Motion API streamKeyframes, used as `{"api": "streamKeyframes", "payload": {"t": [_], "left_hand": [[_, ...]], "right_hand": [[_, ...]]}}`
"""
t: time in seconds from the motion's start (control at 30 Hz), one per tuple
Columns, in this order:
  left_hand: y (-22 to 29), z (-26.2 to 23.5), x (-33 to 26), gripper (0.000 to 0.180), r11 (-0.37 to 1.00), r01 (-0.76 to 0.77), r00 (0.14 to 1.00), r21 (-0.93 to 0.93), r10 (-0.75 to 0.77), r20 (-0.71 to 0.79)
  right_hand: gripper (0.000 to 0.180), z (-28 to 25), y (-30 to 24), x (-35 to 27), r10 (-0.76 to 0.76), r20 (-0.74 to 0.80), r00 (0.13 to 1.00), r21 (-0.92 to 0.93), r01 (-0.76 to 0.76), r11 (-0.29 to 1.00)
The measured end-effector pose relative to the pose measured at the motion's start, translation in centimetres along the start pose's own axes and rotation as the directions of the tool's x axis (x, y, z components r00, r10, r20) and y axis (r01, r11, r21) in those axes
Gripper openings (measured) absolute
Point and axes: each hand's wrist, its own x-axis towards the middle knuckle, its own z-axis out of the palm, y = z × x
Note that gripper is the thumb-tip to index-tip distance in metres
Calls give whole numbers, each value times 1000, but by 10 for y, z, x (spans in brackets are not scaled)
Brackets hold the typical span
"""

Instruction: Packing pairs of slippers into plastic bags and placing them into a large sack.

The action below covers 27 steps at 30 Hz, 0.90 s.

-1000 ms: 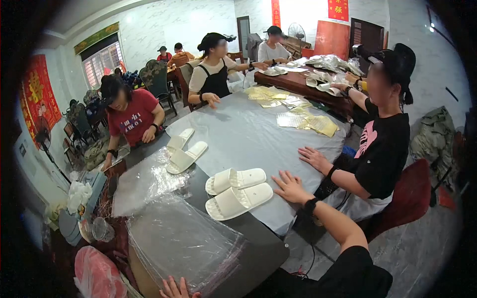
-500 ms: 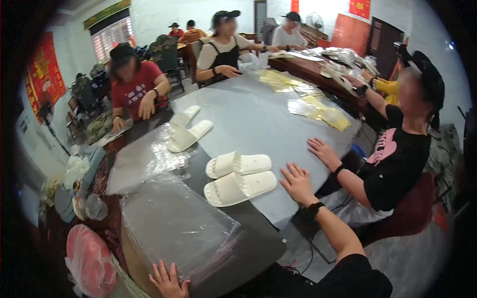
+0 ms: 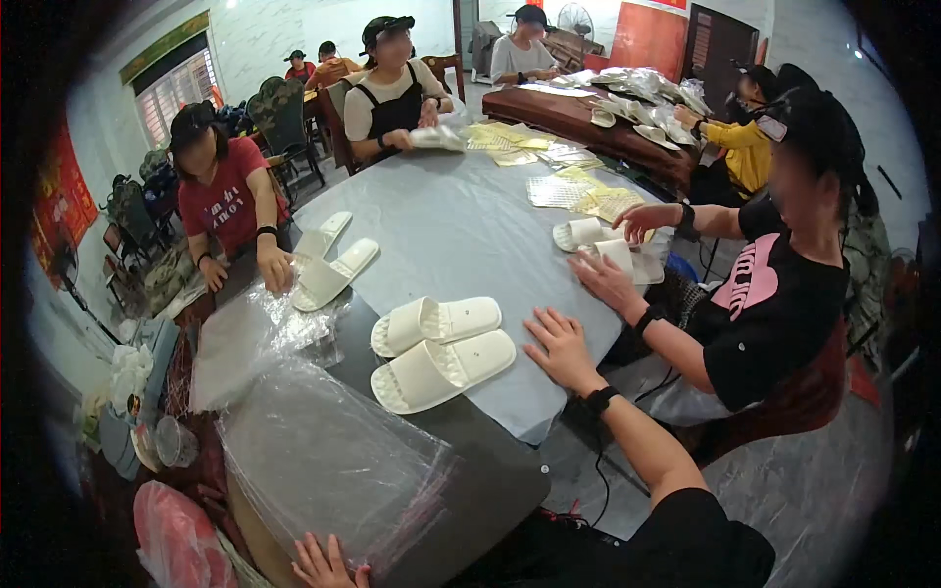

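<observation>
Head view: the wearer's right hand (image 3: 564, 351) lies palm down on the light grey sheet (image 3: 441, 225), fingers extended and slightly spread; its grip is fully relaxed and it has hold of nothing. Its fingertips point left and sit just beside the right ends of the near white slippers (image 3: 426, 372), with a narrow gap between. The left hand (image 3: 330, 568) is partly cut off by the lower edge of the view; its visible fingers are uncurled and spread, resting at the near edge of the clear plastic bags (image 3: 328, 446), with no pinch or clamp on them. The near slippers lie side by side, soles down, at the centre of the near work area, straps toward the left; their left ends are over the dark tabletop (image 3: 495, 490) and their right ends on the sheet. A second white pair (image 3: 338, 276) lies farther left, beside the hand (image 3: 275, 267) of a co-worker in a red shirt. On the right, a co-worker in a black shirt has both hands at a third pair (image 3: 615, 257). Yellow and silver sheets (image 3: 578, 191) lie at the far right of the covered table. A far co-worker handles a white item (image 3: 437, 139), blurred.
</observation>
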Motion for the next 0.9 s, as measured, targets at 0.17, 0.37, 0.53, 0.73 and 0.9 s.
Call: {"api": "streamKeyframes", "payload": {"t": [0.17,0.37,0.53,0.73,0.9], "left_hand": [[1,-2,-3,62,1000,3,1000,-10,-3,15],[-5,0,-6,61,1000,10,1000,11,-10,12],[1,-4,1,62,1000,8,1000,-8,-8,3],[5,-8,-1,62,999,32,999,-15,-32,12],[0,-8,-9,62,999,33,999,1,-33,-5]], "right_hand": [[48,2,0,-3,-1,3,1000,14,1,1000],[47,5,-2,0,-3,-5,1000,35,3,999],[46,1,4,3,6,-28,1000,33,-5,999],[46,3,3,0,6,-5,1000,39,-6,999],[47,4,-2,0,5,13,1000,41,-6,999]]}}
